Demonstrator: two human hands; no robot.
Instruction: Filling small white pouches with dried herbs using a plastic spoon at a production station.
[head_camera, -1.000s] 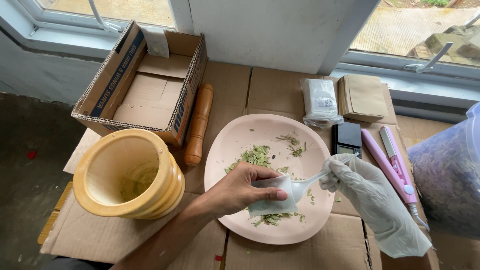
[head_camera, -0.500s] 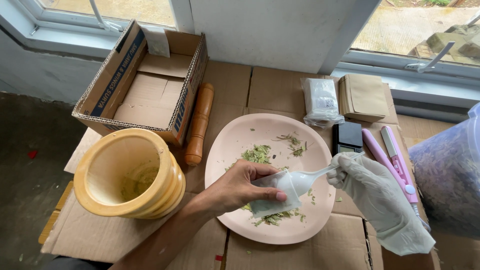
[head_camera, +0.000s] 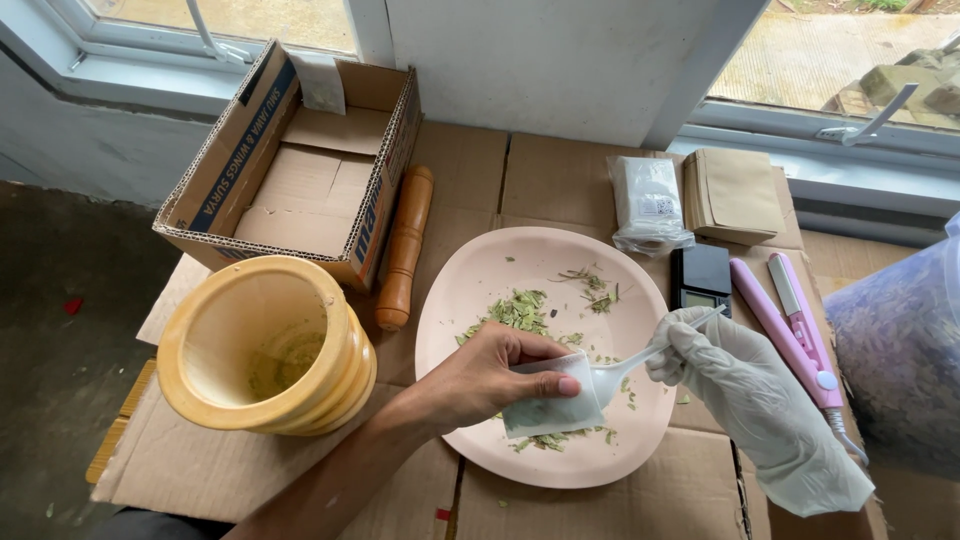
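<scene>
Holding small pouch (head_camera: 553, 408) open with bare left hand (head_camera: 490, 375) over pink plate (head_camera: 470, 300). Gripping white spoon (head_camera: 625, 362) in gloved right hand (head_camera: 725, 370), tipping into pouch. Most chopped leaves (head_camera: 520, 310) lying on plate unscooped.

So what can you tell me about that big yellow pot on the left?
The yellow mortar is a deep, thick-walled vessel that looks like wood, with rounded ridges around its outside. It stands upright on flattened cardboard, mouth open to the camera. Traces of crushed green leaf cling to its inner wall and bottom. It sits in front of an open cardboard box, with a wooden pestle lying just to its right. Neither hand touches it.
</scene>
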